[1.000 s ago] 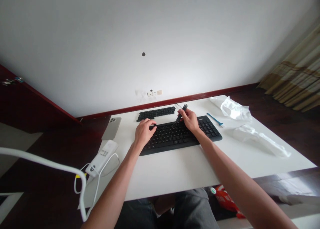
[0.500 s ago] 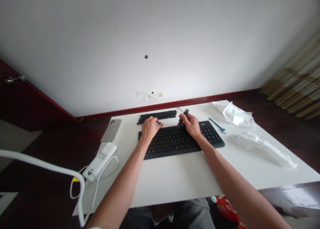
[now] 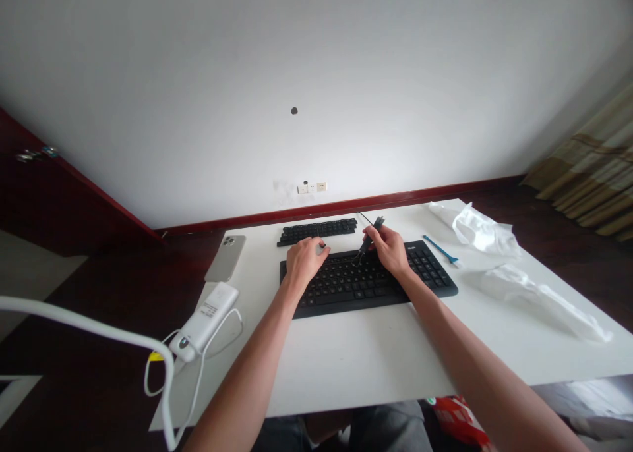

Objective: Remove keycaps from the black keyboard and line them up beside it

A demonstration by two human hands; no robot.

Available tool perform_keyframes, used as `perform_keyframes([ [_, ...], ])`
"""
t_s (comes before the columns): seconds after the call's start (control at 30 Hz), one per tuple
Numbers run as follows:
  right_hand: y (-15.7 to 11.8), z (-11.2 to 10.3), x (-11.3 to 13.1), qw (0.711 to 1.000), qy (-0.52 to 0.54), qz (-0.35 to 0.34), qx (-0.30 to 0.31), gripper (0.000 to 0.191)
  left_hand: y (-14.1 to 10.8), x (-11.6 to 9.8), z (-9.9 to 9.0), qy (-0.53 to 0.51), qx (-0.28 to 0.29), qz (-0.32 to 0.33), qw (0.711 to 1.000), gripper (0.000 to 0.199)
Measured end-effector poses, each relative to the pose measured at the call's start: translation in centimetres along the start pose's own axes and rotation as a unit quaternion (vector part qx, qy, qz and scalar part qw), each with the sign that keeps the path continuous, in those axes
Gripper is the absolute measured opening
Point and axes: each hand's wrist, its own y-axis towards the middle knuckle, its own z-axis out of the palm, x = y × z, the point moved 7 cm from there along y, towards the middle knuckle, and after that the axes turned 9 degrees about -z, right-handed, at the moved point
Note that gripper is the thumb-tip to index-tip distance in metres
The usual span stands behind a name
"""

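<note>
A black keyboard (image 3: pixel 356 284) lies on the white table. My left hand (image 3: pixel 305 259) is over its upper left part, thumb and fingers pinched on a small dark piece (image 3: pixel 322 245), perhaps a keycap. In my right hand (image 3: pixel 388 246) is a black tool (image 3: pixel 368 238) with thin wire loops (image 3: pixel 357 259) at its lower end, just above the keys. Behind the keyboard, rows of loose black keycaps (image 3: pixel 316 230) are lined up. A blue brush (image 3: pixel 441 250) rests to the right of the keyboard.
On the table's left side are a phone (image 3: pixel 226 257) and a white power bank (image 3: pixel 210 317) with a cable. A white lamp arm (image 3: pixel 99 329) crosses the lower left. Crumpled clear plastic bags (image 3: pixel 482 230) lie at the right. The wall (image 3: pixel 306 76) stands behind the table.
The whole view has shifted slightly, so the table and keyboard appear a little further right. Both hands keep nearly the same places over the keyboard, with their grips unchanged.
</note>
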Motion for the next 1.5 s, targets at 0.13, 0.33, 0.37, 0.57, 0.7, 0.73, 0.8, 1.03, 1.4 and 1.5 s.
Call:
perform_keyframes([
  [0.13,0.0,0.0,-0.1,1.0,0.004,0.0,0.002,0.057,-0.3,-0.3,0.0,0.005,0.026,0.001,1.0,0.023],
  [0.33,0.0,0.1,0.3,1.0,0.003,0.0,0.002,0.055,-0.2,-0.1,0.2,0.017,0.022,-0.007,1.0,0.022],
  [0.37,0.0,0.1,0.3,1.0,0.004,0.0,0.002,0.054,-0.1,0.0,0.3,0.019,0.021,-0.01,1.0,0.022],
  [0.57,0.0,0.0,0.0,1.0,-0.001,0.001,0.0,0.056,1.2,0.3,0.7,0.035,0.019,-0.009,0.999,0.019],
  [0.7,0.0,0.0,-0.4,1.0,-0.005,-0.005,0.0,0.056,1.8,0.4,0.9,0.04,0.018,-0.007,0.999,0.014],
  [0.73,0.0,0.0,-0.4,1.0,-0.004,-0.004,0.0,0.056,1.9,0.4,0.9,0.04,0.016,-0.006,0.999,0.013],
  [0.8,0.0,0.0,-0.5,1.0,-0.001,-0.001,0.0,0.056,1.9,0.6,0.9,0.039,0.013,-0.004,0.999,0.013],
  [1.03,0.1,0.0,-0.6,1.0,-0.004,-0.002,-0.002,0.057,2.1,1.3,0.8,0.038,0.011,-0.025,0.999,0.017],
  [1.4,0.0,0.0,-0.2,1.0,0.001,-0.001,-0.002,0.057,2.4,1.7,0.9,0.033,0.008,-0.06,0.998,0.016],
  [1.5,0.0,0.0,0.2,1.0,0.002,0.0,-0.003,0.055,2.5,1.8,0.8,0.028,0.004,-0.063,0.998,0.015],
])
